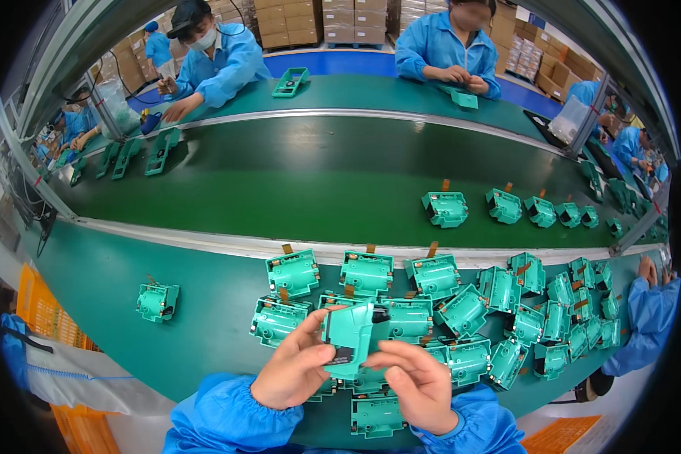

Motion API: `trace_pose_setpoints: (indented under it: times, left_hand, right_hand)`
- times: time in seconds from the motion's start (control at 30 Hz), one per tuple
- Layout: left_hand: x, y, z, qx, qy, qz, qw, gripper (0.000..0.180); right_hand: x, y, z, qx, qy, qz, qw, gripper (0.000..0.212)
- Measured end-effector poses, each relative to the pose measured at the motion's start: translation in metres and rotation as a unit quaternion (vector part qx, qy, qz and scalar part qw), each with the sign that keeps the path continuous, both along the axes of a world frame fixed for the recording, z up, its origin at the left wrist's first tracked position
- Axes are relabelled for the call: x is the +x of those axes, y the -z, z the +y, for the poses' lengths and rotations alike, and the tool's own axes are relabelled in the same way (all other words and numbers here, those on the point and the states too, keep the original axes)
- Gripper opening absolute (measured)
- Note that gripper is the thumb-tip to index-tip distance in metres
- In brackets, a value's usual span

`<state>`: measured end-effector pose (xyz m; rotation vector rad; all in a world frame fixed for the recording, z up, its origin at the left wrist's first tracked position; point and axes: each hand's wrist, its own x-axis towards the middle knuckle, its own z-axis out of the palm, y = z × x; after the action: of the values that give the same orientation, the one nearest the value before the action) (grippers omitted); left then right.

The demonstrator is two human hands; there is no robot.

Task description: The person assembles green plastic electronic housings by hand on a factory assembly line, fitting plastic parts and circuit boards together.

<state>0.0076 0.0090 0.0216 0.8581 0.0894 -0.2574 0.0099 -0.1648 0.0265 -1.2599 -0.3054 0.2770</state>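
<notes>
My left hand (296,365) grips a green plastic housing (348,333), thumb on its near face and fingers around its left side. The housing is raised above the bench and tilted, with a black part (380,314) at its upper right and a dark patch low on its face. My right hand (418,382) is at the housing's lower right edge. Its fingertips reach that edge, while the thumb stands apart from the fingers. Under and beyond my hands lie similar green housings (293,272), several with short orange-brown strips sticking up.
More housings (556,321) crowd the bench's right side; a single housing (157,302) sits left. Past the metal rail (227,240) runs a green conveyor belt (280,197) carrying a row of housings (444,209). Co-workers in blue sit across it; another person's sleeve (638,325) is at right. Orange crates (49,303) stand left.
</notes>
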Motion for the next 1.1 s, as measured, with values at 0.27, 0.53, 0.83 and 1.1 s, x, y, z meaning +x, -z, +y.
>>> trace_pose_setpoints:
  times: [0.27, 0.53, 0.83, 1.1]
  left_hand:
    - [0.008, 0.017, 0.005, -0.455, 0.157, 0.034, 0.876, 0.073]
    - [-0.019, -0.015, 0.054, -0.01, -0.17, -0.062, 0.983, 0.067]
    - [-0.055, 0.041, 0.133, 0.823, -0.345, -0.029, 0.451, 0.062]
    - [-0.04, 0.057, 0.181, 0.849, -0.36, -0.022, 0.385, 0.063]
  right_hand:
    - [0.003, 0.003, 0.0, 0.0, 0.082, -0.085, 0.993, 0.03]
    - [0.003, 0.004, -0.003, 0.011, 0.103, -0.036, 0.994, 0.026]
    - [-0.001, 0.002, 0.006, -0.012, 0.099, -0.055, 0.994, 0.018]
    - [-0.004, -0.009, -0.007, -0.045, 0.052, -0.048, 0.997, 0.013]
